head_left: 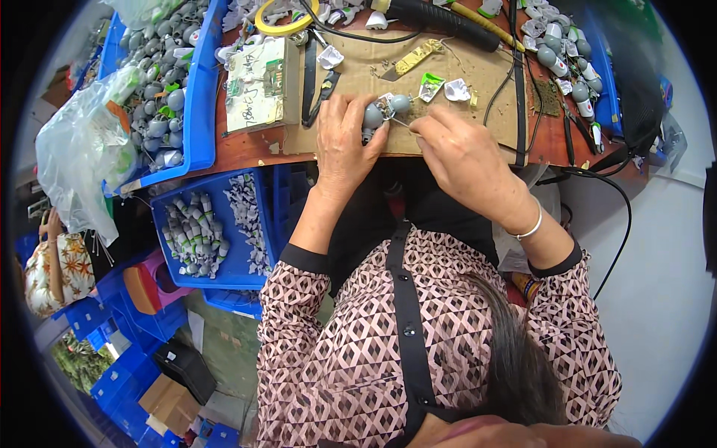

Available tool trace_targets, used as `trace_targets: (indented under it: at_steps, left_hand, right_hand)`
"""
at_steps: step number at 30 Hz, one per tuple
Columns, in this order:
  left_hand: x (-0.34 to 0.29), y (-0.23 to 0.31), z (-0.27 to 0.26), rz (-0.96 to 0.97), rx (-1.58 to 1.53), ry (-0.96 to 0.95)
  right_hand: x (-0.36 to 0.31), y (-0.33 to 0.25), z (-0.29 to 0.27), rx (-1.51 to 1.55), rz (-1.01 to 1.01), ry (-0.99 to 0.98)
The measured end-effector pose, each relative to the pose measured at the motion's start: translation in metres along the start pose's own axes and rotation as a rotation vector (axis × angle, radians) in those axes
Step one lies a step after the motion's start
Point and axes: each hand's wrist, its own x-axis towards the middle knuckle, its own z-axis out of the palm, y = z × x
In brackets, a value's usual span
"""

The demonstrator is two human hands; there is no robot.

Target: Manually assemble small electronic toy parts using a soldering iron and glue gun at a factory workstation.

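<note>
My left hand [345,138] is closed around a small grey device [373,116] with rounded grey ends, its white and metallic inner parts showing between finger and thumb. My right hand [464,157] pinches a thin metal tool [402,123] whose tip reaches the device; the rest of the tool is hidden in the fingers. Both hands work low over a cardboard mat [358,71]. Just beyond them lie a green-and-white shell piece [431,86] and a white shell piece [456,90].
A blue bin [202,89] of grey parts stands at the left, and a lower blue tray [216,278] holds more. Beyond my hands are a white box [258,86], yellow tape [287,28] and a black-handled tool [441,22]. Pliers [571,134] and cables lie right; another person [60,272] is far left.
</note>
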Motion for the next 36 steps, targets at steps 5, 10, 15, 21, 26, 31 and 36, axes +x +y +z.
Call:
trace_targets:
  at_steps: [5,10,15,21,26,31,36]
  left_hand:
    - [0.0,0.001,-0.002,0.017,0.009,0.016]
    - [0.001,0.005,-0.004,0.068,0.04,0.007]
    - [0.0,0.0,-0.008,0.103,-0.027,-0.068]
    - [-0.003,0.0,0.001,0.088,0.002,-0.014]
    - [-0.003,0.003,0.004,0.097,0.055,0.032]
    - [-0.003,0.003,0.004,0.098,0.079,0.052]
    - [-0.005,0.003,0.005,0.079,0.072,0.047]
  right_hand:
    - [-0.006,0.007,-0.001,0.073,0.043,-0.061]
    - [-0.019,0.007,0.004,0.207,0.114,0.064]
    - [-0.034,0.0,0.015,0.266,0.181,0.063]
    - [-0.04,-0.005,0.022,0.22,0.24,0.067]
    - [-0.037,-0.004,0.028,0.184,0.231,0.065]
    - [-0.033,-0.006,0.031,0.153,0.227,0.067]
    - [-0.032,-0.009,0.033,0.144,0.211,0.074]
